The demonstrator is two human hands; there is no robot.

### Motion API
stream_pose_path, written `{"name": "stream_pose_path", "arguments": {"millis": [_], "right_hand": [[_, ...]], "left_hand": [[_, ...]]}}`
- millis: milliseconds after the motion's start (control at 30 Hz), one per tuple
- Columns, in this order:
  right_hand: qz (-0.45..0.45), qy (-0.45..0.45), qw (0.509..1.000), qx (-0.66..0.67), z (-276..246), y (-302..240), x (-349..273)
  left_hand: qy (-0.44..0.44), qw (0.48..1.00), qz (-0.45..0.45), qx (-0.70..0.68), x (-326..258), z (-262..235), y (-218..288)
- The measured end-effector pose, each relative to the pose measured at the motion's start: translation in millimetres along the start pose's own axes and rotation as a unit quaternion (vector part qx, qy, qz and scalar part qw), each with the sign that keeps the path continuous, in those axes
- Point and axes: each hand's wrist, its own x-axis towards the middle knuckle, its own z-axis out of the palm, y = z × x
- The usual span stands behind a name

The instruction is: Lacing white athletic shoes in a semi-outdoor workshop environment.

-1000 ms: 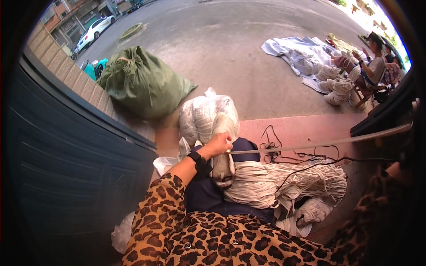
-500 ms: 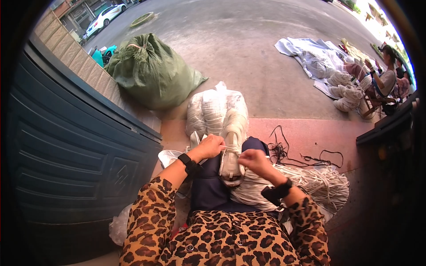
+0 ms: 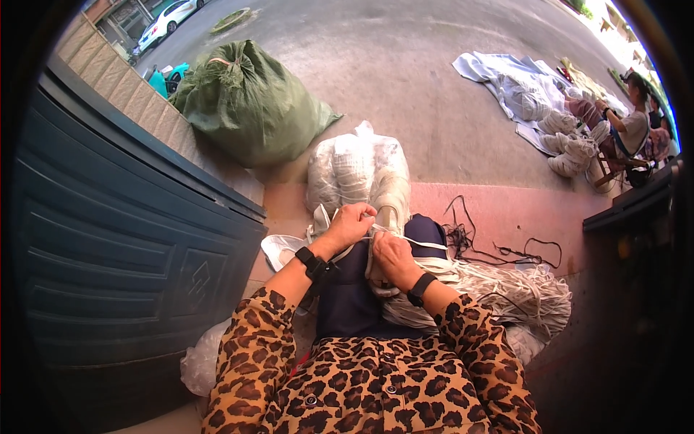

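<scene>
A cream-white sneaker [image 3: 390, 195] lies along my lap between the knees, its lower part hidden by my hands. White shoelace crosses its top, and a loose length [image 3: 426, 245] trails over my right knee. At the sneaker's left side, the fingers of my left hand [image 3: 351, 225] pinch the lace. My right hand [image 3: 395, 259] is closed over the sneaker with the lace at its fingertips, close to the left hand. Beside my right thigh lies a large heap of white shoelaces [image 3: 517, 300]. Another white shoe [image 3: 283, 251] rests by my left knee, partly hidden.
Ahead stands a clear plastic bag [image 3: 345, 170] of white bundles. A big green sack [image 3: 253, 108] stands farther left, by the dark door [image 3: 130, 239]. Black cords [image 3: 531, 253] lie on the red floor. At far right a person [image 3: 630, 119] sits by white shoes and cloth.
My right hand has moved left and in over the sneaker, close to my left hand. A lace now stretches across my right knee. The whole view has shifted slightly.
</scene>
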Motion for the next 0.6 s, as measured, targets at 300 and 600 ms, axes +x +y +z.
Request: {"name": "stream_pose_path", "arguments": {"millis": [300, 600], "right_hand": [[-0.104, -0.097, 0.989, -0.026, -12.8, 17.4, 4.8], [-0.098, -0.076, 0.992, -0.029, -14.0, 13.5, 0.8]], "left_hand": [[-0.045, 0.951, -0.166, -0.259, -10.8, -3.7, -5.3], [-0.041, 0.937, -0.163, -0.307, -18.1, -1.1, -8.8]]}}
